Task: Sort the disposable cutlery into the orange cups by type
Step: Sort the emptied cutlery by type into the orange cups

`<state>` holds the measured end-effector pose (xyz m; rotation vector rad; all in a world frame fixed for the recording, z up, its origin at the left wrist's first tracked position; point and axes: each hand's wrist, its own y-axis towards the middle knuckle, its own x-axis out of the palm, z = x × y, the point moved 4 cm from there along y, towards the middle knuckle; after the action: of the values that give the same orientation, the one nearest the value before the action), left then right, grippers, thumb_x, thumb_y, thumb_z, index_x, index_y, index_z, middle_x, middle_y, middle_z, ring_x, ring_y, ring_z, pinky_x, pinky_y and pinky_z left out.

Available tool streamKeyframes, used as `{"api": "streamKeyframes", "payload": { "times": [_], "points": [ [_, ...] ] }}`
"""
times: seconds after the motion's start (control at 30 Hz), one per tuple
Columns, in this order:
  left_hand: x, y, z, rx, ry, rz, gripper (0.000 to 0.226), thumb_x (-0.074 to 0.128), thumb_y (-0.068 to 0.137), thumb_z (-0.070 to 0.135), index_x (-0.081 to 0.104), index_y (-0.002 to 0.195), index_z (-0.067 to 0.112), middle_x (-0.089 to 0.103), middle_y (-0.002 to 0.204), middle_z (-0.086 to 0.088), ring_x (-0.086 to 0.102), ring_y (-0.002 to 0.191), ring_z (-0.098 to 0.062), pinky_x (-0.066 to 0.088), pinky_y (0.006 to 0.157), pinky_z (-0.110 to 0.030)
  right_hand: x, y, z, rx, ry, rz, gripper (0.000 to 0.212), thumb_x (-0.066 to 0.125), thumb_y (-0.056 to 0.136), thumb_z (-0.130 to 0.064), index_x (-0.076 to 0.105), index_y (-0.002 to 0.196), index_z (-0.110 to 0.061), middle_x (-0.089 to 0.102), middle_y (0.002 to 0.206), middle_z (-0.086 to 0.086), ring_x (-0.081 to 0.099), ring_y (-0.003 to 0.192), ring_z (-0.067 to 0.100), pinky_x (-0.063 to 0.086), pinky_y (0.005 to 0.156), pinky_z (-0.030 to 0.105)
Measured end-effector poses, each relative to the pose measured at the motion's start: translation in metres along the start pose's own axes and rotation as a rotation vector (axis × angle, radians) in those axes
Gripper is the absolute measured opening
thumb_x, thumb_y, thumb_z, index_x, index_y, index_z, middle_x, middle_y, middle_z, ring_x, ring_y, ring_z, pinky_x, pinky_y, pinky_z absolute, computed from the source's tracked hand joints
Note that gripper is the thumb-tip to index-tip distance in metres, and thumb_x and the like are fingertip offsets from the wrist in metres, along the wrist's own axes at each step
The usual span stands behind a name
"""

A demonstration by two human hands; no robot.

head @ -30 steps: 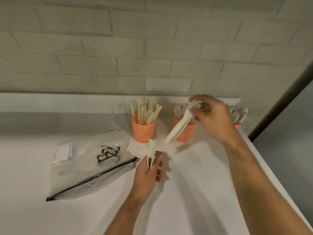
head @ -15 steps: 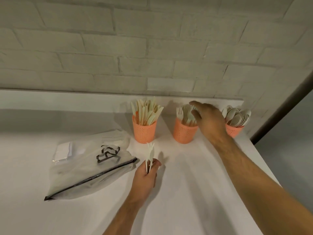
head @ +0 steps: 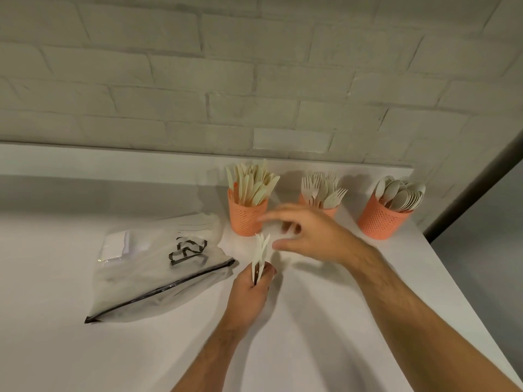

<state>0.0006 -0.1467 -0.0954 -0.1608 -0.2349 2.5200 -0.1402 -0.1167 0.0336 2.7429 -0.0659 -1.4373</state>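
Left hand [head: 249,292] grips a few white cutlery pieces [head: 261,251] upright. Right hand [head: 314,239] hovers just beside their tips, fingers loosely spread, holding nothing. Three orange cups [head: 245,219] stand beyond it on the white counter [head: 311,335], brick wall [head: 254,80] behind.

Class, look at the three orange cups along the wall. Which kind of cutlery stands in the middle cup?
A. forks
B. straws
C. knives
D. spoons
A: tines stick up from the forks in the middle cup, while the left cup holds knives and the right cup holds spoons.
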Motion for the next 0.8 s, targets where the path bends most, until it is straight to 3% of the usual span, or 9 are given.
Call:
{"api": "streamKeyframes", "payload": {
  "times": [0.1, 0.3, 0.4, 0.5, 0.57, 0.63, 0.7, 0.8],
  "points": [
    [0.000, -0.001, 0.001, 0.004, -0.026, -0.012, 0.020, 0.057, 0.096, 0.025, 0.061, 0.089, 0.006, 0.041, 0.051, 0.010, 0.034, 0.044, -0.007, 0.033, 0.046, -0.021, 0.014, 0.005, 0.001, 0.046, 0.163, 0.034, 0.030, 0.081, 0.083, -0.021, 0.077, 0.112, -0.025, 0.076, 0.097, -0.011, 0.068, 0.087, 0.002, 0.051, 0.080, 0.015],
    [0.001, -0.002, -0.002, 0.031, -0.047, 0.091, 0.020, 0.060, 0.093, 0.019, 0.056, 0.075, 0.026, 0.053, 0.055, 0.016, 0.046, 0.051, -0.005, 0.038, 0.057, -0.024, 0.027, 0.004, -0.001, 0.104, 0.268, 0.194, 0.008, 0.082, 0.079, -0.021, 0.076, 0.084, -0.020, 0.072, 0.082, -0.009, 0.067, 0.074, 0.012, 0.056, 0.068, 0.025],
    [0.003, -0.004, -0.001, 0.052, -0.001, 0.194, 0.008, 0.062, 0.093, 0.020, 0.061, 0.091, 0.028, 0.067, 0.075, 0.014, 0.062, 0.070, -0.002, 0.044, 0.065, -0.017, 0.031, 0.003, -0.002, 0.180, 0.313, 0.214, 0.014, 0.080, 0.079, -0.014, 0.066, 0.074, -0.016, 0.070, 0.078, -0.006, 0.065, 0.066, 0.010, 0.055, 0.063, 0.027],
    [0.008, -0.004, 0.000, 0.092, 0.081, 0.261, 0.008, 0.061, 0.092, 0.020, 0.058, 0.099, 0.022, 0.065, 0.075, 0.009, 0.061, 0.067, -0.002, 0.043, 0.063, -0.019, 0.033, 0.004, -0.003, 0.218, 0.337, 0.159, 0.018, 0.080, 0.078, -0.011, 0.062, 0.078, -0.015, 0.068, 0.078, -0.005, 0.064, 0.061, 0.008, 0.053, 0.062, 0.030],
    [0.010, -0.004, 0.002, 0.135, 0.145, 0.298, 0.014, 0.061, 0.092, 0.021, 0.054, 0.104, 0.020, 0.066, 0.078, 0.008, 0.062, 0.067, -0.005, 0.046, 0.063, -0.024, 0.030, 0.004, -0.001, 0.247, 0.360, 0.127, 0.022, 0.082, 0.077, -0.012, 0.063, 0.087, -0.017, 0.070, 0.090, 0.000, 0.066, 0.063, 0.010, 0.057, 0.066, 0.033],
    [0.013, -0.003, 0.004, 0.176, 0.208, 0.309, 0.018, 0.060, 0.091, 0.021, 0.048, 0.104, 0.017, 0.067, 0.083, 0.001, 0.065, 0.074, -0.019, 0.049, 0.066, -0.033, 0.026, 0.004, 0.003, 0.275, 0.360, 0.103, 0.030, 0.083, 0.076, -0.010, 0.067, 0.100, -0.018, 0.072, 0.095, 0.003, 0.068, 0.066, 0.013, 0.058, 0.069, 0.032],
    [0.017, -0.003, 0.007, 0.207, 0.280, 0.301, 0.021, 0.058, 0.091, 0.020, 0.041, 0.101, 0.019, 0.066, 0.086, -0.002, 0.063, 0.077, -0.025, 0.048, 0.065, -0.035, 0.022, 0.003, 0.009, 0.300, 0.317, 0.086, 0.032, 0.084, 0.078, -0.010, 0.071, 0.105, -0.019, 0.074, 0.093, 0.004, 0.071, 0.069, 0.015, 0.060, 0.072, 0.031],
    [0.021, -0.004, 0.007, 0.240, 0.329, 0.245, 0.023, 0.058, 0.091, 0.021, 0.036, 0.100, 0.022, 0.063, 0.083, -0.001, 0.062, 0.075, -0.025, 0.050, 0.065, -0.039, 0.018, -0.001, 0.016, 0.314, 0.333, 0.087, 0.022, 0.084, 0.078, -0.009, 0.076, 0.097, -0.015, 0.074, 0.081, 0.002, 0.073, 0.069, 0.016, 0.062, 0.075, 0.034]
  ]
}}
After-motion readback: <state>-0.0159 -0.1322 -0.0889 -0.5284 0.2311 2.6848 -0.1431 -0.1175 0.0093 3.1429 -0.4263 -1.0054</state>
